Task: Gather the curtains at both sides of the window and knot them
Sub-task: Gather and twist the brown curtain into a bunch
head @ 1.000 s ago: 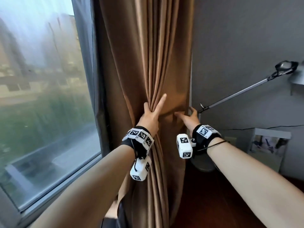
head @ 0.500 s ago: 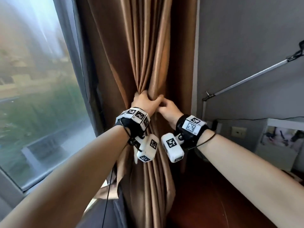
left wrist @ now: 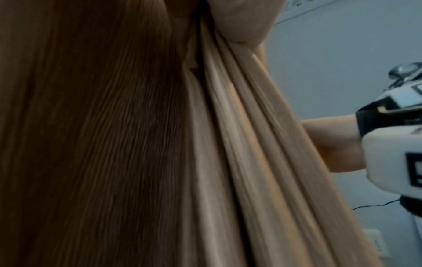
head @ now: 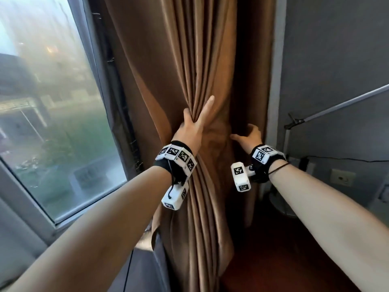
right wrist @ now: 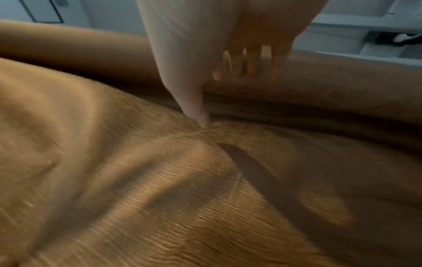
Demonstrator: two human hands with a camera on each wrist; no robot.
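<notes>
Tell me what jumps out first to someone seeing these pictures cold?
A tall brown curtain fills the middle, bunched into folds beside a window on the left. The left hand clutches the gathered folds, index finger straight up, while the right hand reaches around the curtain's right edge. Both wrists wear checkered marker bands.

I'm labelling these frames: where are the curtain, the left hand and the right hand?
curtain (head: 168, 70): head view, upper folds.
left hand (head: 190, 131): head view, back of the hand.
right hand (head: 249, 137): head view, back of the hand.

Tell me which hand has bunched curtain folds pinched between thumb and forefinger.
The left hand, nearer the window: it pinches the curtain folds. The right hand only reaches round the wall-side edge.
</notes>
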